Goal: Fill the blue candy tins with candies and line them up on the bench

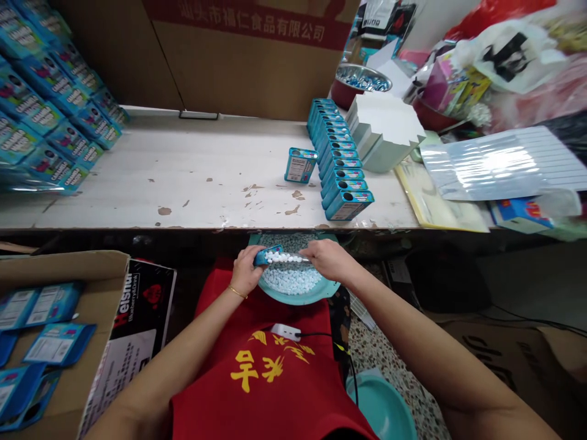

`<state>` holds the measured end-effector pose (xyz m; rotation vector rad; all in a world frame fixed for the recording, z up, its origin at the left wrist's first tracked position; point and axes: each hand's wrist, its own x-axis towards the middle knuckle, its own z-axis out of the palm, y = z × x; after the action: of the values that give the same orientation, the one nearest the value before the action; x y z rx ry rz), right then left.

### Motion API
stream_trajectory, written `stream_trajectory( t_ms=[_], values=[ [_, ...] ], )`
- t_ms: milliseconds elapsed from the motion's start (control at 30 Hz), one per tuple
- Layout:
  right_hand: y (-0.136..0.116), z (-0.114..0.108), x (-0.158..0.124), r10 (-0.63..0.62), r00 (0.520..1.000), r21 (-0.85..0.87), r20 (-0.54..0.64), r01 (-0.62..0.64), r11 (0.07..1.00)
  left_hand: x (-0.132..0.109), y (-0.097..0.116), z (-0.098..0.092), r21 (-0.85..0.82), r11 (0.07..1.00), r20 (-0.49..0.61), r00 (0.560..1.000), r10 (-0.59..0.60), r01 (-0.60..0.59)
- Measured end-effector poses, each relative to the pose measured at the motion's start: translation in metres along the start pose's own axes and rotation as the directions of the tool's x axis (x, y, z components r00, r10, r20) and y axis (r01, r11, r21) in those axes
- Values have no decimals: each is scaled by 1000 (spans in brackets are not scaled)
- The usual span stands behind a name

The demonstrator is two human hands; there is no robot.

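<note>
Over a teal basin on my lap, my left hand grips a small blue candy box, tilted with its opening toward the right. My right hand is closed around the handle of a scoop heaped with white candies. The scoop's end lies at the box's opening; whether candies are passing into the box I cannot tell. Many more white candies fill the basin below both hands.
On the white table stand a row of blue boxes, a lone box, stacked white card and a metal bowl. Wrapped boxes pile up at left. A carton holds blue boxes; a teal tub sits on the floor.
</note>
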<state>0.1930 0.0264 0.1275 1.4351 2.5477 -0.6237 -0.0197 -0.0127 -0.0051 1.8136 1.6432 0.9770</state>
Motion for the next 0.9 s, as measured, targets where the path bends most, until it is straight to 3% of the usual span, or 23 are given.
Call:
stream_trajectory(
  t_ms=[167,300,400,533,633,700,800,900],
  values=[
    [-27,-18,1,101,993,-212,59,-86,973,0,-2,3,55,998,24,999,27,-29],
    [-15,-20,-13,81,996,-187,35,-73,980,0,0,-3,73,997,12,1000,27,-28],
    [10,-4,-27,106,994,-139,-18,-108,984,-2,7,-10,138,988,3,998,66,-66],
    [44,43,-29,169,985,-102,-35,-171,980,-2,11,-22,207,969,0,991,136,-133],
    [52,72,-18,69,991,-2,-114,-70,998,-2,9,-32,63,991,-66,991,119,-115],
    [44,76,-10,-30,962,116,-272,64,991,-2,9,-36,-111,989,-91,992,91,-101],
    [16,58,-2,-152,860,203,-488,281,938,-1,17,-34,-365,930,-76,997,-2,-26],
    [-14,25,7,-300,804,139,-513,422,896,7,35,-28,-509,860,-24,999,-47,28]
  ],
)
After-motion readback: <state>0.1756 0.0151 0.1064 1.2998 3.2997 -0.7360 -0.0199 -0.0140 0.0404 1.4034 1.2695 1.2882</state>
